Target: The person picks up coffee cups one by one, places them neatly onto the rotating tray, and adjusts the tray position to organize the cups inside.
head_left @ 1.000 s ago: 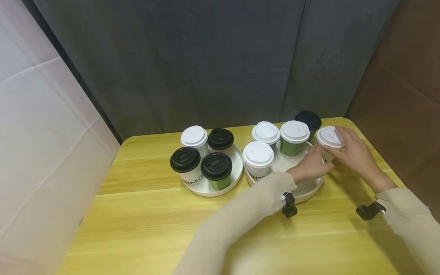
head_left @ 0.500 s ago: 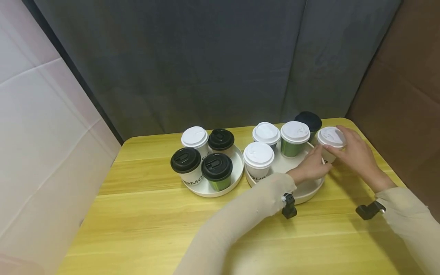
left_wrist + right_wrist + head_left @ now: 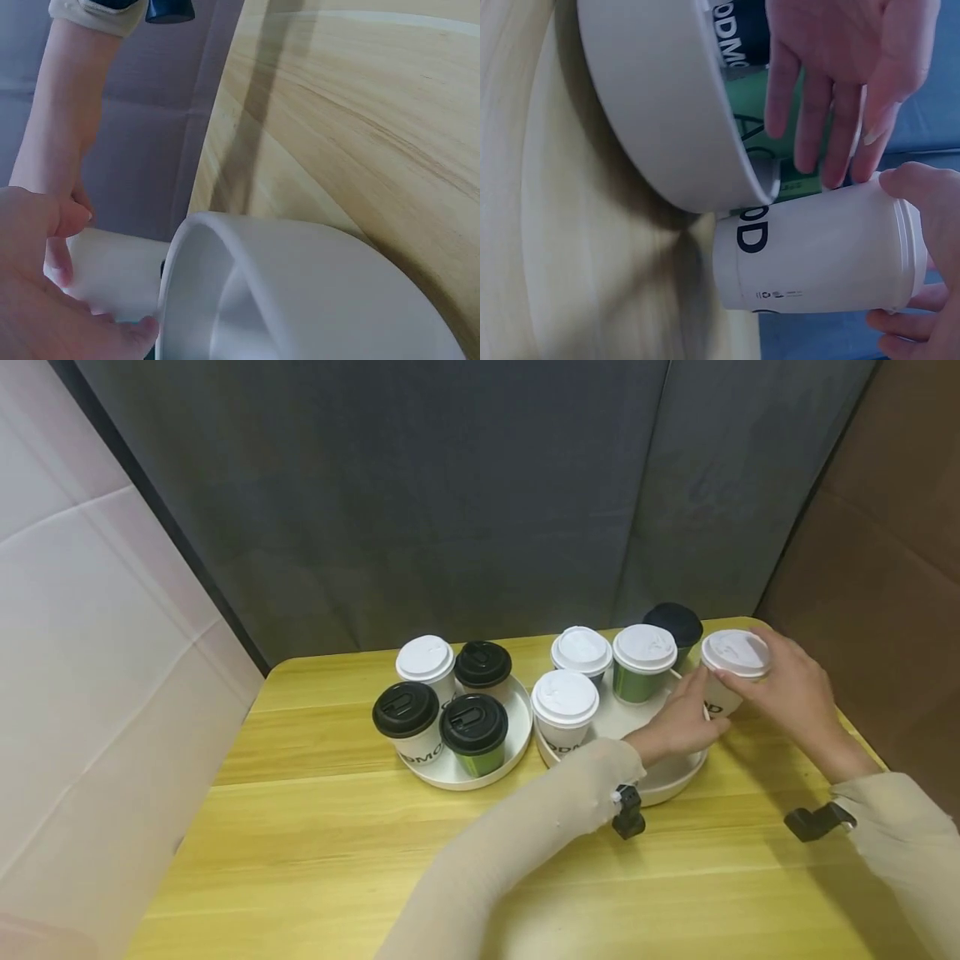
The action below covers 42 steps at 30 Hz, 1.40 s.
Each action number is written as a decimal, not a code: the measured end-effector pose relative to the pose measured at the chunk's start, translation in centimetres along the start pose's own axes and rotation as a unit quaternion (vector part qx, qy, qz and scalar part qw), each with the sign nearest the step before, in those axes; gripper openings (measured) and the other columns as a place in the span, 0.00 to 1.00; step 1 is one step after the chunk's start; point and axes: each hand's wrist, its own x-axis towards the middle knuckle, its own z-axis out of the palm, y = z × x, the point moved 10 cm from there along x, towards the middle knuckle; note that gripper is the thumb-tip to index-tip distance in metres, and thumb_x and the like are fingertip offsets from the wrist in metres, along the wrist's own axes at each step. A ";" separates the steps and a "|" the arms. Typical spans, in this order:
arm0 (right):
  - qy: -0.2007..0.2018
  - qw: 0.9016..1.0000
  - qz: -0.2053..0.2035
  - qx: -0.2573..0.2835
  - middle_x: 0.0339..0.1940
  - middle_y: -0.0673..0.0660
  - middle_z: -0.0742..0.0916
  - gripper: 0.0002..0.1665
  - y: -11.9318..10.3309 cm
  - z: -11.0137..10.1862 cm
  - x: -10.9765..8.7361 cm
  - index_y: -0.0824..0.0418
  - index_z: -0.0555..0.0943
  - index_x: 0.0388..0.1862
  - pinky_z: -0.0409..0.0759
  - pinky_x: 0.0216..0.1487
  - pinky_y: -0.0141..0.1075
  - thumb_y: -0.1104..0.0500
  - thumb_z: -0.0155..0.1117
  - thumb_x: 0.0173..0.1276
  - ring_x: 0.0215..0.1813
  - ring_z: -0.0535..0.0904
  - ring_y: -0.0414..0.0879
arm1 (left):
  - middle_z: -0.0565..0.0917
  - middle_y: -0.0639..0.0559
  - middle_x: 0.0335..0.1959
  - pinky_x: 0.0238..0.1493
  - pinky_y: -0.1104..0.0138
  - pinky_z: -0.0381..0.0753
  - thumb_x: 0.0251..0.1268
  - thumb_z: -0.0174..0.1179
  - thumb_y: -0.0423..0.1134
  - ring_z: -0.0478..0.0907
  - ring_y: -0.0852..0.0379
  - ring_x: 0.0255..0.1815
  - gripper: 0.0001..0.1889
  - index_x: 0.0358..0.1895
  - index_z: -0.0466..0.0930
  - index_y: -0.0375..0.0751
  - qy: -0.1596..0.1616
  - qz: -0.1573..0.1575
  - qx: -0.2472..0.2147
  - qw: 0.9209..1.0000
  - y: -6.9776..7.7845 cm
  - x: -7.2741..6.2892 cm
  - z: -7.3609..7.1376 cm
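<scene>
My right hand holds a white paper cup with a white lid by its lid end, at the right side of the right-hand white round tray. In the right wrist view the cup leans slightly, its base beside the tray wall. My left hand reaches over the tray's right rim with fingers extended, fingertips right by the held cup. On that tray stand a green cup with a white lid, a dark cup with a white lid, and a white cup with a white lid.
Behind the right tray is a black-lidded cup. A second round tray to the left bears a white-lidded cup and black-lidded cups. A dark curtain borders the table behind, with a brown panel at right.
The right hand and its white-lidded cup have shifted a little to the right and up, away from the tray's rim. The left hand and the other cups stay nearly in place.
</scene>
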 end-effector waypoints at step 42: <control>0.042 0.997 -0.066 0.029 0.60 0.69 0.81 0.48 -8.3 -4.6 -5.0 0.57 0.72 0.70 0.69 0.41 0.58 0.54 0.80 0.49 0.53 0.77 0.65 | 0.33 0.49 0.83 0.75 0.74 0.60 0.68 0.56 0.49 0.41 0.59 0.83 0.50 0.80 0.28 0.44 -0.011 0.081 -0.068 0.994 2.9 -9.9 -3.4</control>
